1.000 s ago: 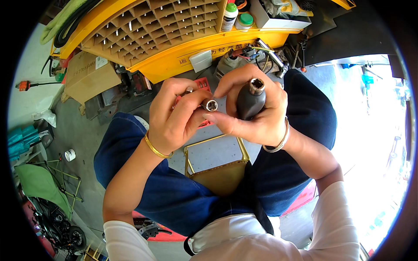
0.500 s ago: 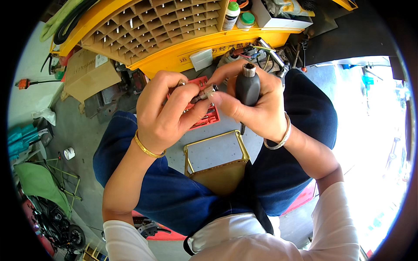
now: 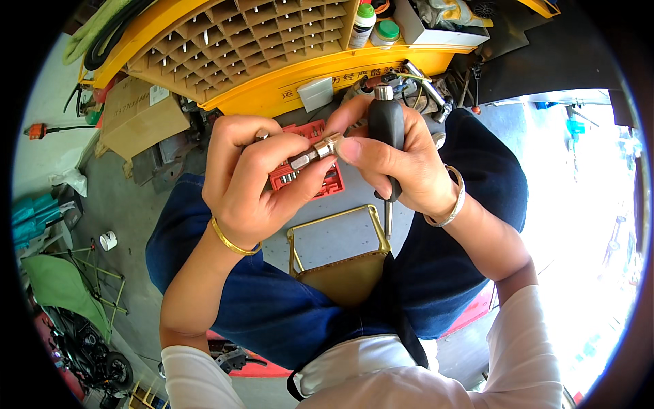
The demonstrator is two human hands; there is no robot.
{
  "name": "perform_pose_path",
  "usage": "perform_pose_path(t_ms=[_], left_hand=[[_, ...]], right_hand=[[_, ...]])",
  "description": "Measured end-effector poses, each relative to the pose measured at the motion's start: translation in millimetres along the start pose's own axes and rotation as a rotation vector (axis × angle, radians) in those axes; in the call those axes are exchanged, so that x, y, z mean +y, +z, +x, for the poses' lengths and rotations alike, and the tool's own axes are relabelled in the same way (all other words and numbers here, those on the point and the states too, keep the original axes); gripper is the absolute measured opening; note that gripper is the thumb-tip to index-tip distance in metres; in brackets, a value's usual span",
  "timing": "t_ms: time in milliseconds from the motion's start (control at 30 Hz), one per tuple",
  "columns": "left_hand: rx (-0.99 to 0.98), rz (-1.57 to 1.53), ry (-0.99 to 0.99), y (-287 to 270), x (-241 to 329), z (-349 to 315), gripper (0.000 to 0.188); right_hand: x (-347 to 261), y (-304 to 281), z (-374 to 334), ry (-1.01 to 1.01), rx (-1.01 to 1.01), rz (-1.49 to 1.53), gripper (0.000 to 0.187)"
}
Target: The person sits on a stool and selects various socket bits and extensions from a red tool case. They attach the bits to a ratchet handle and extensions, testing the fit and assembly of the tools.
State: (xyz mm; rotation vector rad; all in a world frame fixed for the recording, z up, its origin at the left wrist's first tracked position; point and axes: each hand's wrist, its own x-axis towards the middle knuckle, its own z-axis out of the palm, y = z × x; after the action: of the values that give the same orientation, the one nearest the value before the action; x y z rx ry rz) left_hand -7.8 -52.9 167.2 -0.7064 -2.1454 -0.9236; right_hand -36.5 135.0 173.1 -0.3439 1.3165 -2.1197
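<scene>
My left hand (image 3: 246, 178) is closed, its thumb and fingers pinching a small metal socket bit (image 3: 310, 158) with a dark shank and a shiny collar. The tip of another small metal piece (image 3: 263, 135) pokes out between its curled fingers. At the collar end, the thumb and forefinger of my right hand (image 3: 415, 167) touch the bit too. That hand also grips a black-handled screwdriver (image 3: 387, 129), metal cap up and shaft pointing down. Below both hands lies an open red tool case (image 3: 332, 184) with several bits in it, partly hidden by my left hand.
A gold-framed stool (image 3: 340, 276) stands between my knees. Ahead is a yellow shelf (image 3: 259, 101) with a cardboard divider grid (image 3: 231, 48). Bottles (image 3: 362, 26) stand on it. A cardboard box (image 3: 139, 123) sits at the left, metal tools (image 3: 429, 85) at the right.
The screwdriver has swung more upright, and more of its shaft shows below my right hand. My fingers have shifted, so the socket bit is more exposed.
</scene>
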Motion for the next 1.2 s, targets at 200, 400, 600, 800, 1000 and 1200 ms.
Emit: perform_pose_path(t_ms=[200, 400, 600, 800, 1000, 1200], left_hand=[[-0.029, -0.047, -0.079, -1.9, 2.0, -4.6, 0.031], [-0.016, -0.045, -0.074, -3.4, -0.1, -5.2, 0.028], [0.005, -0.037, -0.072, -1.8, -1.8, -7.4, 0.024], [0.012, -0.110, -0.133, -1.4, -1.1, -7.2, 0.019], [-0.081, -0.441, -0.408, -0.1, -2.9, -0.3, 0.008], [-0.215, -0.555, -0.628, -5.7, -10.4, -1.3, 0.008]], right_hand=[[0.7, 0.5, -0.2, 0.040, 0.017, 0.104, 0.016], [0.6, -3.3, -0.1, 0.057, 0.043, 0.135, 0.015], [1.2, -1.7, -0.4, 0.066, 0.051, 0.116, 0.015], [4.3, -5.0, 0.7, 0.083, -0.001, 0.129, 0.015], [5.2, -3.9, 2.0, 0.110, 0.003, 0.050, 0.017], [7.6, -4.8, 11.1, 0.126, 0.065, -0.058, 0.018]])
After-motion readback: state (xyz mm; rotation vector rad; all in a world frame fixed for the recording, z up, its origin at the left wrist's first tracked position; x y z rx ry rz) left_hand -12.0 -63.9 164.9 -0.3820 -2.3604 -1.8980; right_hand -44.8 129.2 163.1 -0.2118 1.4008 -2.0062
